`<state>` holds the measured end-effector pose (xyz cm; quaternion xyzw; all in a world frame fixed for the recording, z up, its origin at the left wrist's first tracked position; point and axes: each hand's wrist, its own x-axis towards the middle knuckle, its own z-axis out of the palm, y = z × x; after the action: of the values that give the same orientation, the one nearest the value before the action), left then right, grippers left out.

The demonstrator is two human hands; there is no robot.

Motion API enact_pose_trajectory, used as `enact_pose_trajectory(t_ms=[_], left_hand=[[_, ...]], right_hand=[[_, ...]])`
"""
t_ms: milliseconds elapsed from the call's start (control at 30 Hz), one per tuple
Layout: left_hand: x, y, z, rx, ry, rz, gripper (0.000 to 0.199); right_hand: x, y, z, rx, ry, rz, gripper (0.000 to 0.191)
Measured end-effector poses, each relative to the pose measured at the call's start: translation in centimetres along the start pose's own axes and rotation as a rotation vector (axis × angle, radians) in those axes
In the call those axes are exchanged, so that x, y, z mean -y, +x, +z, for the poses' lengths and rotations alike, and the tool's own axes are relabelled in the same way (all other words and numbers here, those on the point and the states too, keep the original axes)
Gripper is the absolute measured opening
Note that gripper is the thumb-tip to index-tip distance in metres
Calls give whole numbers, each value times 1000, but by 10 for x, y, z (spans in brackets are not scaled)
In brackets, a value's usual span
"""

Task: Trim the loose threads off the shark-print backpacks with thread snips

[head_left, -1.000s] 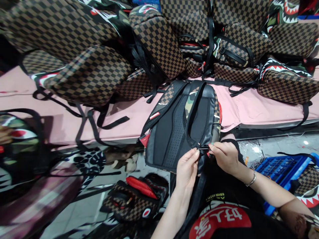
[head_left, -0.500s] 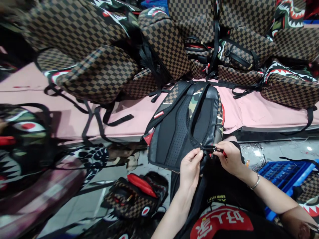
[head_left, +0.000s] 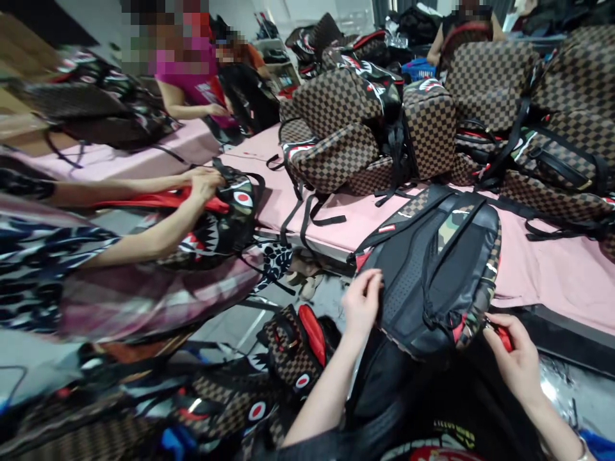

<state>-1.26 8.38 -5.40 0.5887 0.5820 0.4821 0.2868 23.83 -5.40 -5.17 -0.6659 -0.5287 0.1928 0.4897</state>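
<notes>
A backpack [head_left: 403, 291] lies back side up, with black padding, two shoulder straps and checkered and camouflage edges. It rests partly on the pink table and partly towards my lap. My left hand [head_left: 361, 306] is closed at its left side edge, the fingertips partly hidden there. By the lower right corner, my right hand [head_left: 516, 352] is closed round a small red tool [head_left: 504, 338] with a metal tip; its exact kind is mostly hidden in the palm. A red tab shows on the backpack beside that tip.
Checkered backpacks [head_left: 331, 153] stand piled along the far side of the pink table [head_left: 542, 262]. At left, a co-worker's hands [head_left: 204, 186] handle a shark-mouth backpack [head_left: 216, 230]. More bags [head_left: 288, 358] lie low at my left. Other people are further back.
The view has swung left and up. My hands have moved apart: the left has let go of the black strap end and is at the backpack's left edge, the right at its lower right corner.
</notes>
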Motion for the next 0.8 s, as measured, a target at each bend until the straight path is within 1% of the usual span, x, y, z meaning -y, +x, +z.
enact_pose_trajectory(t_ms=[33, 67, 100, 167, 267, 367, 467, 533, 667, 733, 800], left_hand=[[14, 15, -9, -74, 85, -39, 27], [28, 28, -17, -114, 125, -57, 28], [40, 41, -24, -129, 154, -64, 27], [57, 59, -31, -108, 200, -58, 22], [67, 72, -28, -33, 232, -35, 20], [69, 77, -17, 5, 211, -21, 17], [74, 80, -14, -25, 141, -47, 17], [81, 81, -17, -72, 71, -100, 20], [98, 79, -28, -157, -123, -265, 32], [101, 76, -30, -147, -237, -331, 37], [98, 72, -28, -112, -363, -378, 40]], right_hand=[[0, -1, 0, 9, 6, 15, 21], [0, -2, 1, 24, 7, 28, 22], [0, -2, 2, 46, 5, 38, 23], [1, -3, 4, 94, -3, 39, 25], [3, -3, 10, 151, -18, -4, 24], [7, -4, 15, 164, -49, -45, 23], [8, -7, 17, 163, -69, -70, 23], [7, -9, 16, 161, -73, -80, 23], [3, -10, 16, 170, -76, -97, 21], [3, -10, 18, 175, -77, -103, 21], [6, -8, 20, 181, -77, -126, 21]])
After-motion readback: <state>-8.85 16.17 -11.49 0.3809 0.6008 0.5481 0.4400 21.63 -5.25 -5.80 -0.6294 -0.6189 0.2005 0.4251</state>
